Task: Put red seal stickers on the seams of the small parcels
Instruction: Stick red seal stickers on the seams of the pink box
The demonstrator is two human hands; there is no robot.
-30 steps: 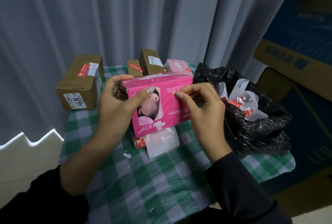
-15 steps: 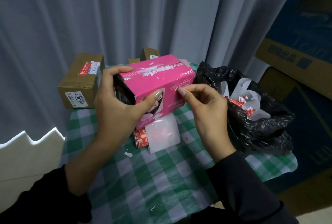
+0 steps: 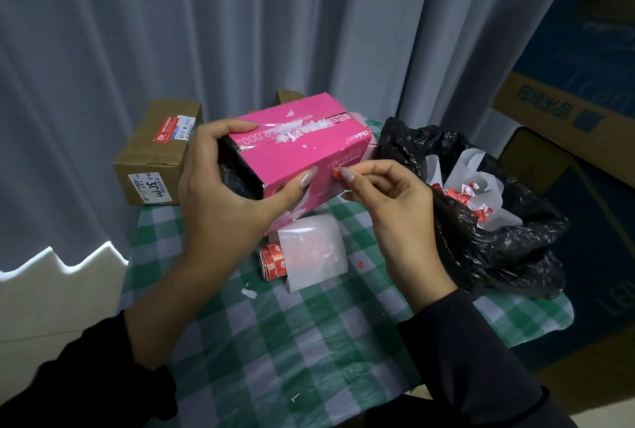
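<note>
Pink box, held tilted above the far half of the table. The left hand wraps its dark end, thumb on the near face. The right hand pinches a red seal sticker at the box's near long edge. Sticker roll lies right under the box. Black bag crowds the right side, brown parcel sits back left. I see bare checked tablecloth nearest me.

Home packing corner: curtains, checked tablecloth, stacked cartons.
</note>
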